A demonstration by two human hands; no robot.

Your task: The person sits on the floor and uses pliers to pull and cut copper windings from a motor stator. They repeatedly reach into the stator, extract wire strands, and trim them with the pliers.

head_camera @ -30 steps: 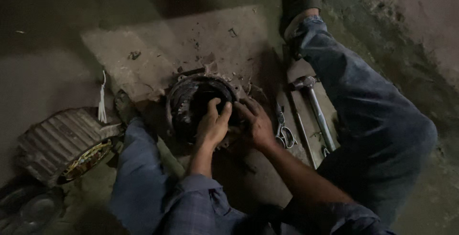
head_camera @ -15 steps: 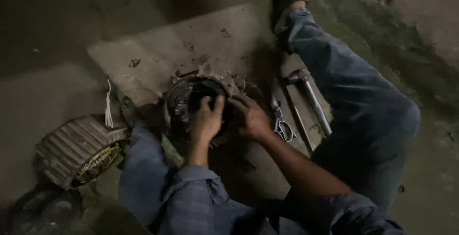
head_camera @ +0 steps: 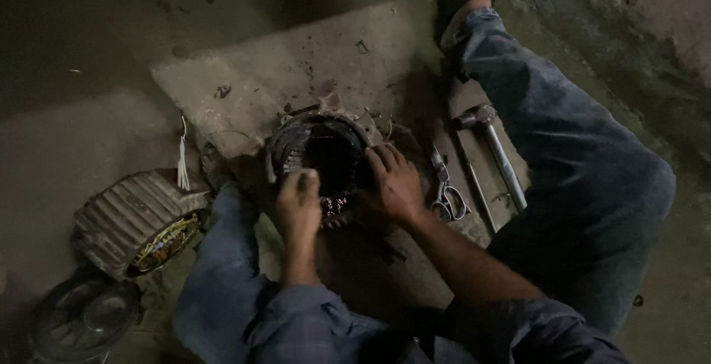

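A round motor stator (head_camera: 320,151) with dark windings stands on a dusty flat board (head_camera: 296,75) on the floor, its open bore facing up. My left hand (head_camera: 298,202) rests on its near rim, fingers curled over the winding ends. My right hand (head_camera: 396,182) presses against the right side of the rim, fingers spread over it. Reddish copper wire shows between the two hands at the near edge. Whether either hand pinches a wire is hidden in the dim light.
A ribbed motor housing (head_camera: 133,219) with copper windings lies at the left, a round end cover (head_camera: 81,319) below it. Scissors (head_camera: 444,190) and a hammer (head_camera: 492,149) lie right of the stator. My legs in blue jeans (head_camera: 578,157) flank the work.
My left hand has slid from inside the bore back to the near rim. My right hand stays on the right side. The camera view has shifted slightly.
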